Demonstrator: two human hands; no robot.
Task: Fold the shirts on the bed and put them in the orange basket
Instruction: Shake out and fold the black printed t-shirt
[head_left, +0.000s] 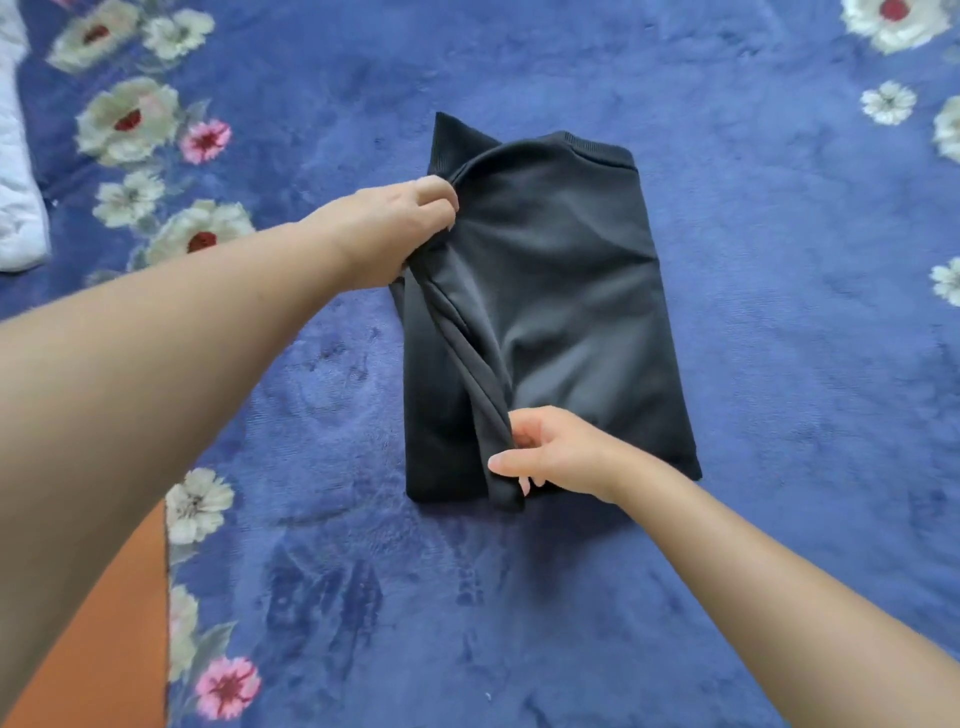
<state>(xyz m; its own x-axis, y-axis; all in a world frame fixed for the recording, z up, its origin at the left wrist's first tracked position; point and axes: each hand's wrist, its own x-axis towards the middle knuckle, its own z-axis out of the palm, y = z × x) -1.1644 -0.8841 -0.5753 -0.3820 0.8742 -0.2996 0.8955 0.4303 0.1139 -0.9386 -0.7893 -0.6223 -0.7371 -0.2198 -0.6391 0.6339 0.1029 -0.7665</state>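
Head view showed a dark grey folded cotton shirt (561, 291) lying on the blue floral plush blanket (779, 260); left hand (395, 228) pinched its upper folded edge (near the collar), right hand (550, 452) pinched its lower edge.

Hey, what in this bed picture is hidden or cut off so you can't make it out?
Head view:
- Orange basket: only one side shows; left arm and frame edge cover the rest.
- White cloth: cut off by the left edge.
- Black shirt: front folded under, unseen.
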